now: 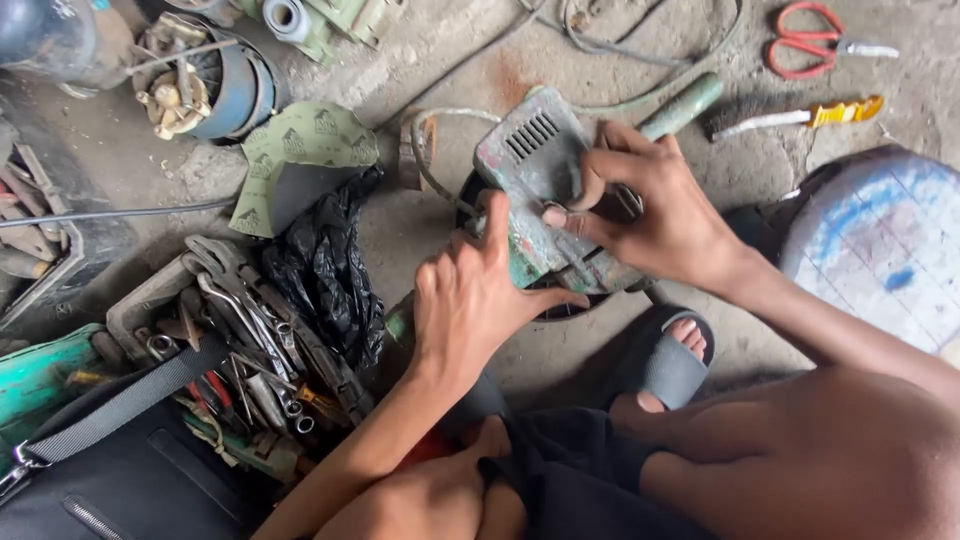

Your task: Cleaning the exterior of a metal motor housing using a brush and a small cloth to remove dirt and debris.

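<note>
A worn green power tool point(535, 160) with a vented housing lies on the concrete floor between my hands. My left hand point(478, 295) grips its lower edge, thumb under the body and forefinger up its left side. My right hand point(655, 205) clasps the tool's right side, fingers curled over the top near a metal ring. A green side handle point(683, 105) sticks out behind the tool at the upper right. The tool's grey cord point(440, 125) loops off to the left.
A pile of wrenches and sockets point(255, 340) lies at left beside a crumpled black plastic bag point(325, 270). Red-handled scissors point(815, 42) and a yellow-handled brush point(800, 115) lie at the back right. A motor part point(205, 85) sits at back left. My sandalled foot point(672, 360) is below the tool.
</note>
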